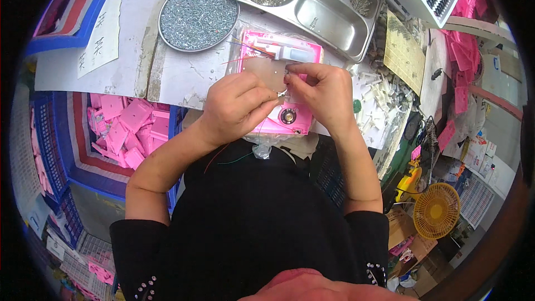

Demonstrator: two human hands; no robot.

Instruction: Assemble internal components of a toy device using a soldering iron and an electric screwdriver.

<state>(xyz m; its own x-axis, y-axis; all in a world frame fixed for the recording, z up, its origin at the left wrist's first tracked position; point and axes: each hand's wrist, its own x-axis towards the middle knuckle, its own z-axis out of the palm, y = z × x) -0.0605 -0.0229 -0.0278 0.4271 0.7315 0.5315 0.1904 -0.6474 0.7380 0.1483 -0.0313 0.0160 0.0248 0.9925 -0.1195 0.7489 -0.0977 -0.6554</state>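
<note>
A pink plastic housing (312,117) lies in front of me at the table's near edge. A white block (295,54) with a pale blue face sits on its far part, with several thin coloured wires running left from it. On its near part is a round black part (288,115) with a light centre. Over the housing, the fingers of my left hand (237,103) are pinched around something tiny that I cannot make out. My right hand (326,92) is also closed, thumb and forefinger together close to the left fingertips; what they hold is hidden.
Small screws fill a round metal tray (199,15) at the far left. A divided steel tray (331,19) with small metal parts stands behind the housing. White plastic pieces (376,97) lie to the right. Pink parts (125,128) fill a blue-edged crate at left. A yellow fan (437,210) stands at lower right.
</note>
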